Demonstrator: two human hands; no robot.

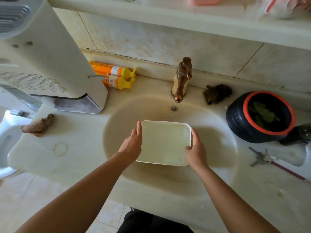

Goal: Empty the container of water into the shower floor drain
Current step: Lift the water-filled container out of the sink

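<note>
Container: a white, square-cornered tub (164, 142) held level over the middle of the sink basin (210, 118), below the tap; pale, cloudy liquid seems to fill it, though the depth is hard to judge.
Left hand: the left hand (132, 144) lies flat against the tub's left wall, fingers (139, 130) straight and together, pointing toward the tap; the thumb is hidden under the hand.
Right hand: the right hand (196, 149) is wrapped on the tub's right wall, fingers curled under and out of sight, thumb along the rim.
Tap: a coppery tap (182, 78) stands at the back edge of the basin, with the small overflow hole (174, 108) just beneath its spout.
Worktop, back left: two orange and yellow bottles (116, 75) lie on their sides against the wall, partly behind a tall white appliance (42, 64) whose top is cut off.
Worktop, left edge: a crumpled brown rag (37, 126) and a faint ring (60, 149).
Worktop, right: a dark clump (217, 94) beside the tap, too blurred to name; a black pot with an orange rim (260, 117) holding something green; keys (260, 157) near the right edge.
Shelf above: a pink object (204, 0) is cut off by the frame.
Drain: the basin's bottom is hidden by the tub.
</note>
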